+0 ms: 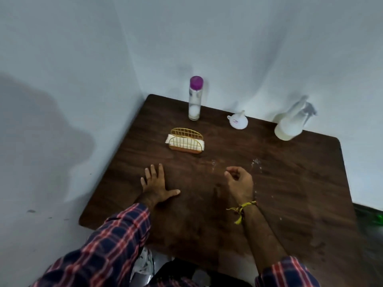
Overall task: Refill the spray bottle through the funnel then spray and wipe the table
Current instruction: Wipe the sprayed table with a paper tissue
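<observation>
A white spray bottle (pixel 289 126) with its trigger head on stands at the back right of the dark wooden table (pixel 290 183). A white funnel (pixel 238 120) lies upside down to its left. Further left stands a clear bottle (pixel 195 99) with a purple cap and white liquid in its lower part. A gold wire holder (pixel 185 141) with white napkins sits in front of that bottle. My left hand (pixel 155 183) rests flat on the table with fingers spread. My right hand (pixel 239 182) hovers above the table, fingers loosely curled, holding nothing. Small droplets (pixel 256 163) lie beyond it.
White walls meet at a corner behind the table's back left. The table's right edge drops to a dark floor with something green (pixel 379 217) at the frame edge. A yellow thread band (pixel 242 209) is on my right wrist.
</observation>
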The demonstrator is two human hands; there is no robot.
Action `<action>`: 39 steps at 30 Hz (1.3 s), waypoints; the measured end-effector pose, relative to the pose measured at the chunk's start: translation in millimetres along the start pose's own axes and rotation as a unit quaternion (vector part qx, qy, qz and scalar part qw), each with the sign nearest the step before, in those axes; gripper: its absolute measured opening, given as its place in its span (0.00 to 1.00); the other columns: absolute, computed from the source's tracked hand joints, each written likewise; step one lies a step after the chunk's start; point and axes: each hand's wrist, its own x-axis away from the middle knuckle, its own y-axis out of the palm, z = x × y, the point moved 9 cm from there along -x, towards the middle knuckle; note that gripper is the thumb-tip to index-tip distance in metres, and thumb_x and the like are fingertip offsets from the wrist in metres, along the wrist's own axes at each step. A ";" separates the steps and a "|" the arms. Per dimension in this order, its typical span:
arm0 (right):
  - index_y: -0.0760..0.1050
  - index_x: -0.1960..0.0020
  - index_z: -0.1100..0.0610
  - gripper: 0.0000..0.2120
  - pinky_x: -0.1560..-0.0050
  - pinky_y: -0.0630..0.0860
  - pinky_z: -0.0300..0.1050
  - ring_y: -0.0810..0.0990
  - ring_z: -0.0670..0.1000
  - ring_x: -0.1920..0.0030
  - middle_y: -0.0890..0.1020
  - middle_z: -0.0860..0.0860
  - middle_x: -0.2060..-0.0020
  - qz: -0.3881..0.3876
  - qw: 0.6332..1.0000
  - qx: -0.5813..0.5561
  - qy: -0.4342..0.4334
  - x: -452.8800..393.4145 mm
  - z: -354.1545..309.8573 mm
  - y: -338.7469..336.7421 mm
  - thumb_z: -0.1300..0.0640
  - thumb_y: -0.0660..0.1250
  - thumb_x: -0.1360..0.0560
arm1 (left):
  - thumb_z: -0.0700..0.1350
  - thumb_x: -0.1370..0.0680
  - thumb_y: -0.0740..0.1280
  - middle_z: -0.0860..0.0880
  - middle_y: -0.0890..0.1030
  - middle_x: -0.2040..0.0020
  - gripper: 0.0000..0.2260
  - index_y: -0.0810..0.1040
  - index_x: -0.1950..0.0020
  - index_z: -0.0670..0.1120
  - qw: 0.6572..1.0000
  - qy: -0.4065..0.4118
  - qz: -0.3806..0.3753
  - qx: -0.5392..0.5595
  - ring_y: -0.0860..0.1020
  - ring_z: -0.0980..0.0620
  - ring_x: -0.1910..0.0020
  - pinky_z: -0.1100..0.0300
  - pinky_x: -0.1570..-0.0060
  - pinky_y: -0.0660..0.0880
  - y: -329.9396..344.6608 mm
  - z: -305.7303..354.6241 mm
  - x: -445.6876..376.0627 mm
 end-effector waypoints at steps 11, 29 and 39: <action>0.86 0.51 0.55 0.06 0.44 0.75 0.41 0.83 0.52 0.48 0.87 0.52 0.54 0.026 0.994 0.110 0.001 -65.2 -60.1 60.8 0.55 0.72 0.26 | 0.74 0.38 0.68 0.40 0.21 0.29 0.66 0.20 0.29 0.46 0.994 0.025 -0.092 -0.052 0.24 0.37 0.29 0.35 0.31 0.32 35.4 -19.2 -25.2; 0.86 0.52 0.53 0.10 0.46 0.81 0.48 0.84 0.51 0.52 0.86 0.50 0.54 0.000 0.982 0.189 0.020 -109.4 -62.9 119.6 0.51 0.77 0.31 | 0.74 0.37 0.67 0.41 0.17 0.33 0.65 0.21 0.29 0.46 0.994 0.045 -0.095 -0.043 0.19 0.38 0.35 0.34 0.34 0.29 36.6 -20.5 -25.3; 0.82 0.55 0.57 0.03 0.55 0.71 0.39 0.82 0.52 0.55 0.84 0.53 0.56 -0.083 0.966 0.222 -0.103 -108.2 -72.5 129.2 0.58 0.73 0.27 | 0.74 0.38 0.68 0.43 0.15 0.36 0.65 0.19 0.30 0.46 0.994 0.040 -0.098 -0.040 0.19 0.37 0.35 0.33 0.34 0.30 36.5 -19.0 -24.7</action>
